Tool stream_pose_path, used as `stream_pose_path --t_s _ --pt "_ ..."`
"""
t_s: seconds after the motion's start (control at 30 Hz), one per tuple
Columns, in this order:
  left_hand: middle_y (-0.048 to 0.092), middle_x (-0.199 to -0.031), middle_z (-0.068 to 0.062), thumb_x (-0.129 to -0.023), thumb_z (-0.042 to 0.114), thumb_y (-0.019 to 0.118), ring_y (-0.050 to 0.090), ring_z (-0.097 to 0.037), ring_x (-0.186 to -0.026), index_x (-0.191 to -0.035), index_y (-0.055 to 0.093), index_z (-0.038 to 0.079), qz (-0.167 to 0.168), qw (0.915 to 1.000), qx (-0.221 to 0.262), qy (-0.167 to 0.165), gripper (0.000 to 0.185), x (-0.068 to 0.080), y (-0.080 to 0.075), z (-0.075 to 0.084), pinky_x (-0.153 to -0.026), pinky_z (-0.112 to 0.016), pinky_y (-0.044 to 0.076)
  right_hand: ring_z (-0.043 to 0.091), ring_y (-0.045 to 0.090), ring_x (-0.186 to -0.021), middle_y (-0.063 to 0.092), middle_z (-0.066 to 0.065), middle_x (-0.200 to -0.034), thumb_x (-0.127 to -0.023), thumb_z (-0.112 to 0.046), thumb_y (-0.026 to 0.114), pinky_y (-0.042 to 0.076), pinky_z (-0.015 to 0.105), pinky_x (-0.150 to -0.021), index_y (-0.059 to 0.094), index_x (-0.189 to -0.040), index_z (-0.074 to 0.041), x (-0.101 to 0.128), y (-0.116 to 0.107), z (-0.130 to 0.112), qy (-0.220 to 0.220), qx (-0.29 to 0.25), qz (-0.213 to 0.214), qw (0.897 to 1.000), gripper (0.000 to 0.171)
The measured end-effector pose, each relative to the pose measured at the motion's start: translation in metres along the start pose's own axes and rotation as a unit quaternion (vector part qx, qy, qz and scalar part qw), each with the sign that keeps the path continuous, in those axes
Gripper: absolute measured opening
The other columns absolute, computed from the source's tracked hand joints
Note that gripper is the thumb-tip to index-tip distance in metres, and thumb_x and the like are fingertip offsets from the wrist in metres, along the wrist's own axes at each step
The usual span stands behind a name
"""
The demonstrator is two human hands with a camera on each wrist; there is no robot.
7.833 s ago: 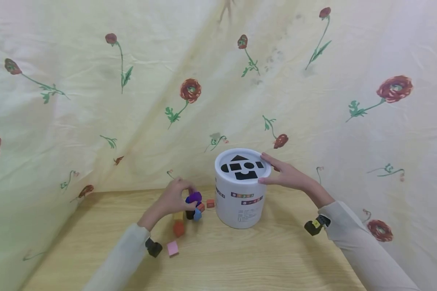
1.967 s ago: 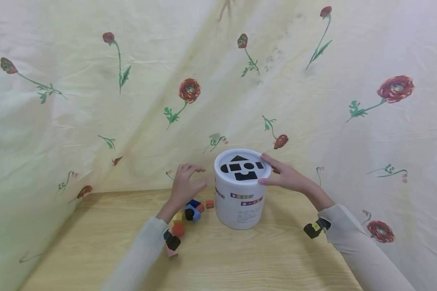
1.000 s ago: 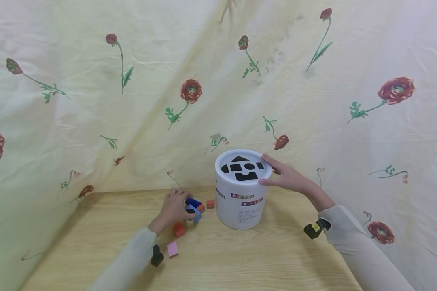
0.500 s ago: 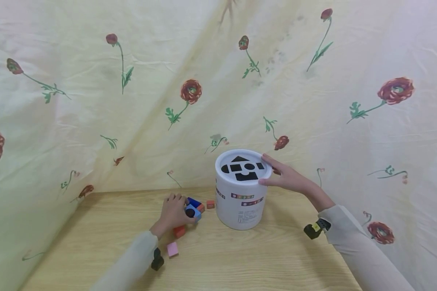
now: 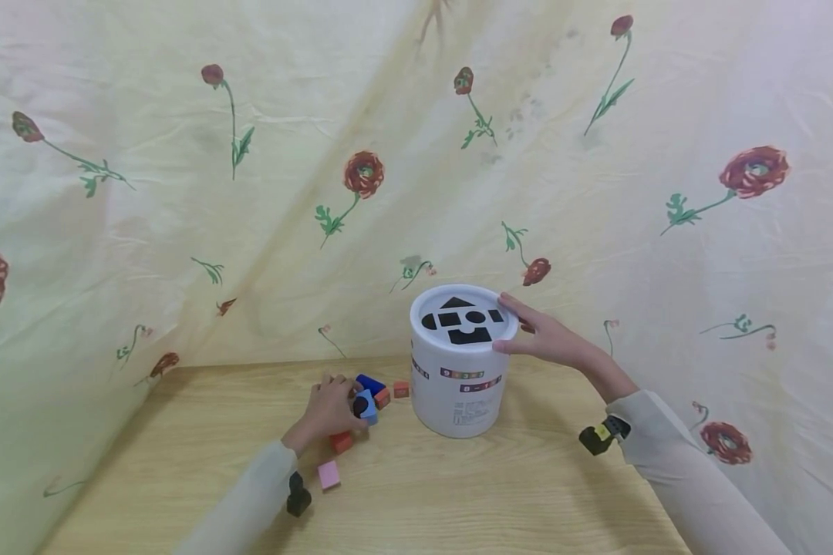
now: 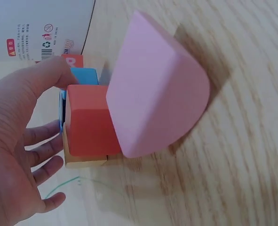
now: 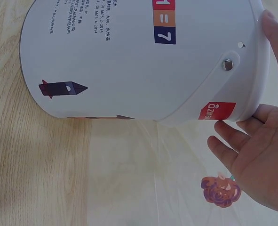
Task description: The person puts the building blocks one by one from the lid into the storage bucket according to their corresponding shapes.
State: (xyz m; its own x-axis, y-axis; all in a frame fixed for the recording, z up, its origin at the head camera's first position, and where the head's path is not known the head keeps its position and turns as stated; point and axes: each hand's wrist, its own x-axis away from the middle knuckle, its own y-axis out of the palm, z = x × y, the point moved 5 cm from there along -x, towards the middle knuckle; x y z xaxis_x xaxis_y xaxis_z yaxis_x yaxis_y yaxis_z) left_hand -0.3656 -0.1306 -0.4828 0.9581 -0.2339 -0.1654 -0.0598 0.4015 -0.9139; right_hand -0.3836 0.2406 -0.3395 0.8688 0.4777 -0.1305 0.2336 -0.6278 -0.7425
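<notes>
Right hand spread against the rim of the white tub, fingers straight along the lid, thumb at the side wall. Tub upright on the wooden table; shaped holes in the lid dark, contents hidden. Left hand left of the tub, fingers curled over a light blue block in a small heap. Red block and pink block nearer than the heap. Flowered cloth behind the tub.

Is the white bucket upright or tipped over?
Upright: the white bucket stands on the table, lid on top, the right hand against its rim.
</notes>
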Motion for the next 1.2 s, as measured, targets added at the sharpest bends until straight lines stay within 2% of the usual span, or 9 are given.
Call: stream_pose_path --t_s 0.1,0.33,0.57,0.77,0.97,1.2 --pt "0.064 -0.115 -0.008 -0.068 0.037 0.092 0.047 -0.029 -0.11 -0.125 0.067 0.007 -0.01 0.9999 0.008 0.005 0.069 -0.001 0.001 0.0 -0.102 -0.058 0.039 0.045 0.019 -0.155 0.013 0.015 -0.171 -0.093 -0.042 0.073 0.025 0.064 -0.12 0.015 -0.164 -0.012 0.0 0.0 0.001 0.001 -0.002 -0.001 1.0 0.097" --pt "0.066 -0.114 -0.01 -0.067 0.044 0.092 0.049 -0.028 -0.105 -0.123 0.068 0.005 -0.006 0.9996 -0.001 0.026 0.072 -0.003 0.003 0.003 -0.095 -0.056 0.041 0.044 0.018 -0.156 0.013 0.015 -0.171 -0.093 -0.041 0.073 0.025 0.063 -0.12 0.015 -0.164 -0.012 -0.001 0.0 0.002 0.002 -0.004 -0.001 1.0 0.097" --pt "0.065 -0.118 -0.011 -0.07 0.039 0.092 0.049 -0.03 -0.108 -0.124 0.068 0.005 -0.012 0.9996 0.013 0.021 0.068 -0.002 0.001 0.008 -0.098 -0.057 0.04 0.044 0.017 -0.156 0.012 0.015 -0.172 -0.093 -0.041 0.073 0.025 0.063 -0.12 0.014 -0.164 -0.012 -0.001 -0.001 -0.001 0.004 -0.004 -0.001 1.0 0.096" --pt "0.066 -0.122 -0.012 -0.068 0.048 0.092 0.05 -0.03 -0.109 -0.125 0.068 0.005 -0.009 0.9999 0.01 -0.001 0.075 -0.002 0.001 0.009 -0.099 -0.055 0.04 0.044 0.017 -0.156 0.011 0.015 -0.172 -0.093 -0.04 0.073 0.025 0.064 -0.12 0.013 -0.164 -0.011 -0.002 -0.002 -0.005 0.001 -0.008 -0.003 1.0 0.097" --pt "0.066 -0.118 -0.013 -0.068 0.053 0.091 0.051 -0.03 -0.106 -0.12 0.069 0.004 0.001 0.9997 -0.005 -0.025 0.075 -0.001 0.002 0.009 -0.096 -0.054 0.042 0.044 0.017 -0.156 0.012 0.015 -0.171 -0.093 -0.04 0.073 0.025 0.064 -0.12 0.013 -0.164 -0.011 -0.002 -0.001 -0.006 0.001 -0.008 -0.003 1.0 0.097" --pt "0.066 -0.114 -0.01 -0.068 0.045 0.092 0.05 -0.029 -0.105 -0.118 0.071 0.005 -0.003 0.9998 0.017 -0.005 0.068 0.001 0.001 0.01 -0.094 -0.053 0.041 0.044 0.018 -0.155 0.013 0.015 -0.171 -0.092 -0.041 0.073 0.027 0.064 -0.119 0.014 -0.164 -0.011 -0.001 -0.001 -0.006 0.004 -0.009 -0.002 1.0 0.097"
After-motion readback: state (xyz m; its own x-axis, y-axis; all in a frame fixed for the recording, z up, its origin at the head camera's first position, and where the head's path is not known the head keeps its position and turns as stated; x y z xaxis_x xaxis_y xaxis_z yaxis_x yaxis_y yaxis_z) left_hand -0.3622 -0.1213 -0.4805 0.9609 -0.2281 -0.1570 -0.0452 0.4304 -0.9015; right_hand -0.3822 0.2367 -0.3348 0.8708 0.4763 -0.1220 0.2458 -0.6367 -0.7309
